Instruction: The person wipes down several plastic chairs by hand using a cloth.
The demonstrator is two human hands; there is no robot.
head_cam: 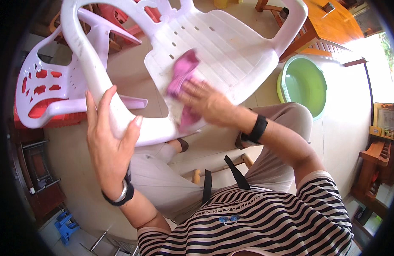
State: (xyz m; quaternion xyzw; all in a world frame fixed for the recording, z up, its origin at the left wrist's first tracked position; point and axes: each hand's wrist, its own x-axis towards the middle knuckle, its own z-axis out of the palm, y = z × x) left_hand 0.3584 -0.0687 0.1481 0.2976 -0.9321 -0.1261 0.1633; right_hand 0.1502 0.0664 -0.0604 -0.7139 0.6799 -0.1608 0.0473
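Note:
A white plastic armchair (222,44) is tilted before me, its slotted seat facing up towards the camera. My left hand (110,137) grips the chair's curved armrest at the lower left, thumb on one side and fingers on the other. With my right hand (206,102) I press a pink cloth (184,67) onto the seat near its left edge; part of the cloth shows beyond my fingers and part below them. The right hand and the cloth are slightly blurred. Grey marks show on the armrest.
A lilac plastic chair (56,76) lies to the left, over something red. On the tiled floor at right stands a green plastic basin (304,86), beside a wooden table (334,22). Small blue plastic stools (66,225) are at the lower left. My knees are beneath the chair.

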